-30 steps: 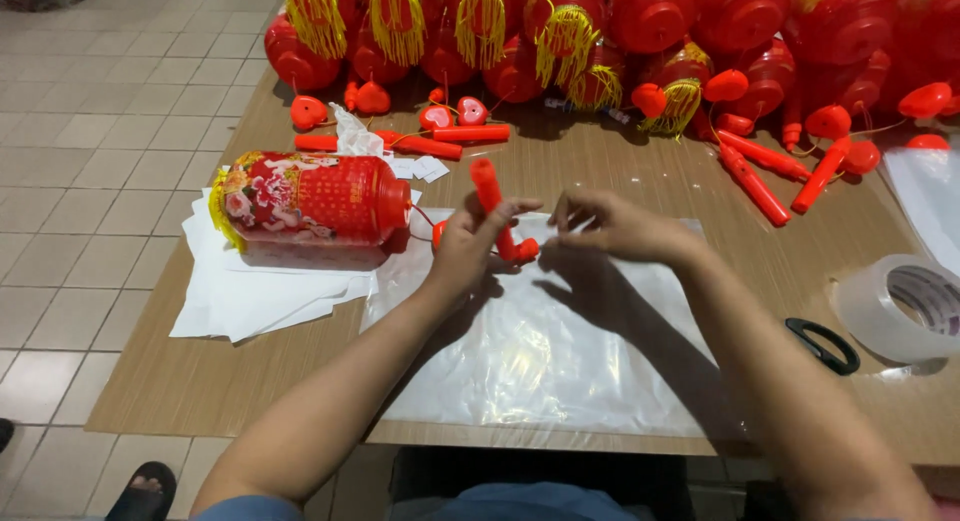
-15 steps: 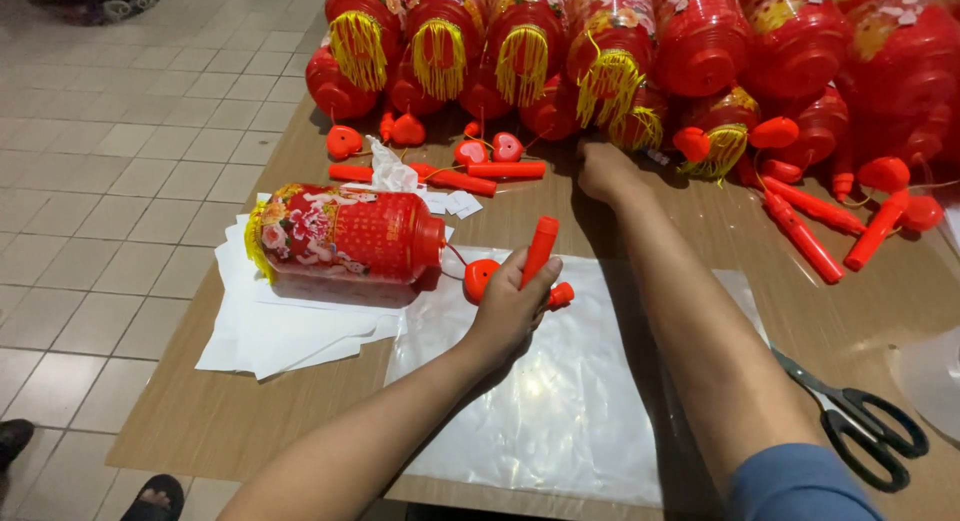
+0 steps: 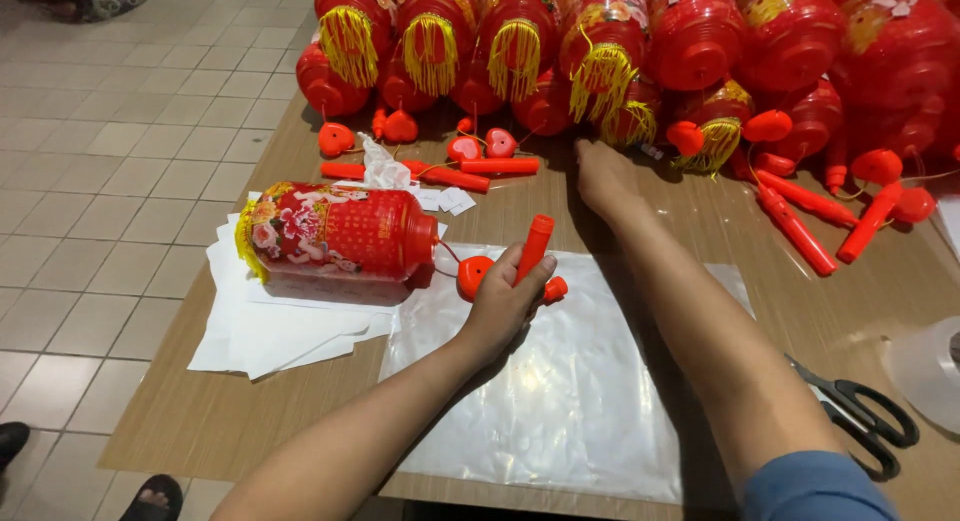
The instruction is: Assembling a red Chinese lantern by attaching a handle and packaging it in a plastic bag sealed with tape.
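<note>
My left hand [image 3: 505, 301] grips a red plastic stick handle [image 3: 535, 251] over a clear plastic bag [image 3: 570, 401] lying flat on the wooden table [image 3: 200, 421]. A red round cap [image 3: 473, 276] lies beside that hand, tied by a thin cord to a red lantern [image 3: 340, 236] with a floral print and yellow fringe, which lies on its side. My right hand [image 3: 603, 176] reaches far across the table, palm down, toward red sticks [image 3: 495, 166] and caps at the foot of a pile of lanterns [image 3: 600, 51]. Whether it holds anything is hidden.
White paper sheets [image 3: 270, 326] lie under the lone lantern. More red sticks [image 3: 795, 231] lie at the right. Black scissors [image 3: 860, 411] and a roll of clear tape [image 3: 930, 366] sit near the right edge. Tiled floor lies left; a sandalled foot [image 3: 150, 499] shows below.
My hands were together over the plastic bag. The right hand has stretched to the far pile, while the left stayed with the red stick.
</note>
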